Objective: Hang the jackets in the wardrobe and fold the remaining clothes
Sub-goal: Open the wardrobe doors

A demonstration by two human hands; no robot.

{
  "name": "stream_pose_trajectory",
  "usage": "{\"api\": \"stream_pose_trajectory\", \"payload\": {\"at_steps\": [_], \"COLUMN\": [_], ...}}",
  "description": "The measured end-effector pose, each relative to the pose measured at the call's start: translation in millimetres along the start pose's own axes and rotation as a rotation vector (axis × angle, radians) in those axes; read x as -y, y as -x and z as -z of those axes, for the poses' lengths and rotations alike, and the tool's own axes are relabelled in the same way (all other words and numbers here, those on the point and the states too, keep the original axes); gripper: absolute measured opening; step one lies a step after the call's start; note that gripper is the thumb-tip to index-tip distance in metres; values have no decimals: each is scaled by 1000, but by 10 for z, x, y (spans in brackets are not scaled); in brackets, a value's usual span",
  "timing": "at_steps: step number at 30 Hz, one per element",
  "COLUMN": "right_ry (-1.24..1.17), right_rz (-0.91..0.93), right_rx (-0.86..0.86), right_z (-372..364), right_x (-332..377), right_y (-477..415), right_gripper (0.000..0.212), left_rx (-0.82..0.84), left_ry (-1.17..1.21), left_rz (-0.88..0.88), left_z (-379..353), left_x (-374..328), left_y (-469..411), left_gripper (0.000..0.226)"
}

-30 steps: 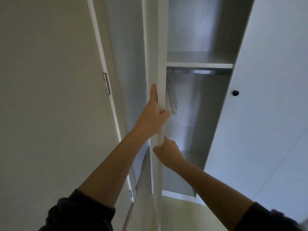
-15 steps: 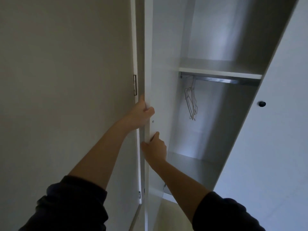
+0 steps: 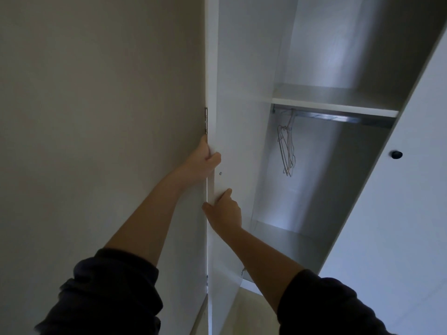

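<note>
1. Head view, the wardrobe [image 3: 314, 56]: one white wardrobe stands open. It has two doors, and the left door [image 3: 232, 93] is the landmark for everything below. This door is swung out towards the camera, so its inner face and thin front edge both show.
2. Left hand [image 3: 204, 160]: it grips the left door's front edge just below one metal hinge [image 3: 206, 120]. The fingers curl round the edge from the wall side and the thumb lies on the inner face.
3. Right hand [image 3: 225, 209]: it is on the same edge, just below the left hand and apart from it. It pinches the edge, with the thumb on the outer side and the forefinger lying straight up the inner face. One small round fitting [image 3: 220, 173] shows on the door between the two hands.
4. Right of the left door, inside the wardrobe:
   - one shelf [image 3: 333, 107];
   - one metal rail [image 3: 338, 116] directly under the shelf;
   - one bunch of thin wire hangers [image 3: 286, 151] at the rail end nearest the left door. They overlap too closely to count.
5. Right door [image 3: 399, 213]: it is also open, on the far side of the opening from the left door. It carries one black round knob [image 3: 396, 154].
6. Left of the left door is a plain beige wall [image 3: 96, 117].
7. Two dark sleeves, one [image 3: 108, 293] on the left forearm and one [image 3: 326, 305] on the right, are pushed up.
</note>
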State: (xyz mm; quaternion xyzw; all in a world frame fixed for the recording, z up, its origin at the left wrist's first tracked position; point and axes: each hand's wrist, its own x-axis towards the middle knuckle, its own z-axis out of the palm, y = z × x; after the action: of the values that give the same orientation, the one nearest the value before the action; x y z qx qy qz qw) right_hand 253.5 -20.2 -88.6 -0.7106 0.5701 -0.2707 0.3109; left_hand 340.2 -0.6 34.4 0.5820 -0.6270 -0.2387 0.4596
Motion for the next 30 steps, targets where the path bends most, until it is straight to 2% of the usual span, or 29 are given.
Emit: {"api": "stream_pose_trajectory", "payload": {"at_steps": [3,5,7,9,12,14,18,25,30], "right_ry": [72,147,220,253,287,309,351,348,320], "right_rz": [122,205,245,235,216,210,181,85,15], "right_rx": [220,330,371,380,365,348,321,202,69], "right_z": [229,424,617,817,1162,1396,1833,2515,2985], "right_x": [-183,-372,-577,-760,-1044,-1272,-1772,-2431,-2843], "right_y": [3,16,10,-14,-77,-140,-335,-700,-903], "right_gripper": [92,89,83,78,71,68,65,63,57], "left_rx": [-50,-121,-245,-404,-599,-682,-799,-567,-296], "left_ry": [-30,-32,-55,-76,-62,-88,-285,-225,-138], "left_rz": [3,0,12,27,37,41,73,119,131], "left_z": [-53,-137,-282,-484,-837,-1100,-1710,-2623,-3135], "left_x": [-24,-70,-123,-142,-104,-47,-24,-74,-43], "left_y": [55,114,197,300,449,519,599,216,-418], "left_gripper": [44,30,20,30,59,71,81,81,71]}}
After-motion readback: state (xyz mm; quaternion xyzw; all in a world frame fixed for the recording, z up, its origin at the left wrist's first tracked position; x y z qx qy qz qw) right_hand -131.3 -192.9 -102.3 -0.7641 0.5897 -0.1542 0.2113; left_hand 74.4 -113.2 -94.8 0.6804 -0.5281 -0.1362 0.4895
